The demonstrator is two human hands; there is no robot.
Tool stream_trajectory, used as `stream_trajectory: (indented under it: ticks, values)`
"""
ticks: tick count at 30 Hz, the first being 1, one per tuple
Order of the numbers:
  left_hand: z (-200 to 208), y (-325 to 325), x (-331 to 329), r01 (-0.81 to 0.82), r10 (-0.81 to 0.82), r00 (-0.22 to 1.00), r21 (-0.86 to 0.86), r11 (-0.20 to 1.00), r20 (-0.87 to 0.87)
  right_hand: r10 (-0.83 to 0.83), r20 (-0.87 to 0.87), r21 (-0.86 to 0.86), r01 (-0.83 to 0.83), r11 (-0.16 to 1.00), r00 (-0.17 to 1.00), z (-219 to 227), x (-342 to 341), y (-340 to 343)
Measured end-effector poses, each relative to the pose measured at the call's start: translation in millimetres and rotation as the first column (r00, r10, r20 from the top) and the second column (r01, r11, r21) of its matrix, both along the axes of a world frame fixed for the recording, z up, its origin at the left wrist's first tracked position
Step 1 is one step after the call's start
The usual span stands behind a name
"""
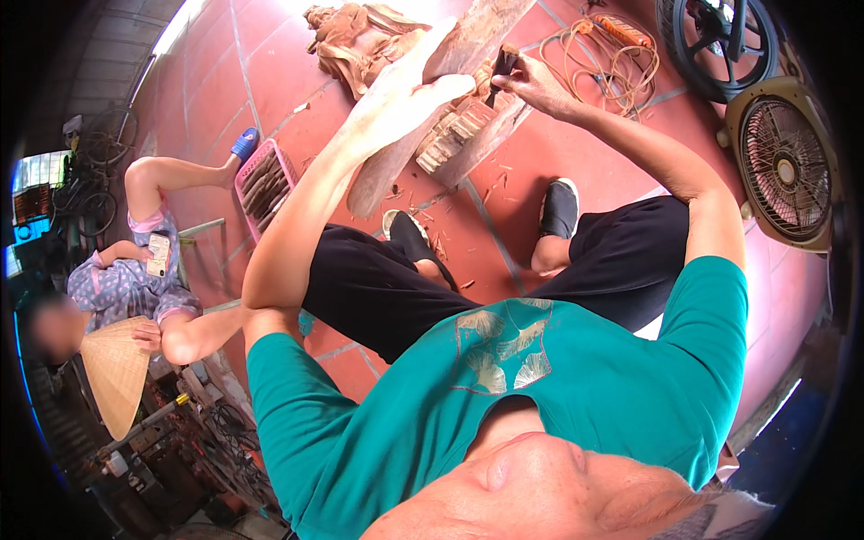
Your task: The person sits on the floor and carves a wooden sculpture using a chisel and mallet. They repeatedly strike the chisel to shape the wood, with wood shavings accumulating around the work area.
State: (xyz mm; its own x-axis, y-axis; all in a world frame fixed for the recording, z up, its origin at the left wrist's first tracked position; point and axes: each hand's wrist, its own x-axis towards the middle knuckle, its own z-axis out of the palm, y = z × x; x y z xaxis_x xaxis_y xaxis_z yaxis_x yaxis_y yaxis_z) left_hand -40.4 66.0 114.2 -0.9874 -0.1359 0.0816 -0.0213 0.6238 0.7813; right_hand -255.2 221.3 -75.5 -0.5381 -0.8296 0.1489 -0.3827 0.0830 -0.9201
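Spreading beneath you, the red tiled floor [207, 72] carries everything around your work. To your left, another person [135, 279] sits with a phone [158, 256] in one hand and the other hand by a conical hat [117, 369]. On your right stand a box fan [787, 171] and, just beyond it, a black wheel [720, 43]. In front of you a long grey plank [382, 175] slants away from your left foot, with a shorter plank [477, 157] beside it. A crumpled brown heap [364, 40] lies past your left arm, a coil of orange cord [607, 81] past your right hand, and a pink basket [286, 157] of brown sticks [265, 189] near the other person's foot. Your left hand [409, 99] is open over the long plank, thumb spread from the fingers; you cannot tell whether it presses down. Between the planks sits a ridged wooden block [450, 137]. Your right hand [540, 88] pinches a dark narrow piece [500, 76] just at the block's far end; its kind is unclear. Small wood shavings [439, 247] dot the tiles around your shoes [560, 209].
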Motion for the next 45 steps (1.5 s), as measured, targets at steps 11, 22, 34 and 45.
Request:
stream_trajectory:
  ticks: [11,22,34,45]
  values:
    - [-11.1,-6.5,1.2,0.038,-0.038,0.999,0.001,0.999,-0.034,-0.004,0.29,0.058,-0.013,0.998,0.957,9.4,1.0,6.4]
    - [-16.2,-3.8,-0.2,0.05,-0.052,0.998,0.04,0.998,0.031,0.05,0.157,-0.033,-0.046,0.998,0.986,-5.1,4.5,0.5]
    - [-19.2,6.5,1.4,0.037,-0.035,0.999,-0.101,0.994,0.022,-0.018,-0.154,0.05,0.026,0.998,0.988,4.0,15.7,-3.2]
    - [-14.4,12.4,-5.4,-0.025,0.009,0.994,-0.154,0.988,-0.105,0.002,-0.188,0.061,0.01,0.998,0.982,-11.6,6.5,-5.6]
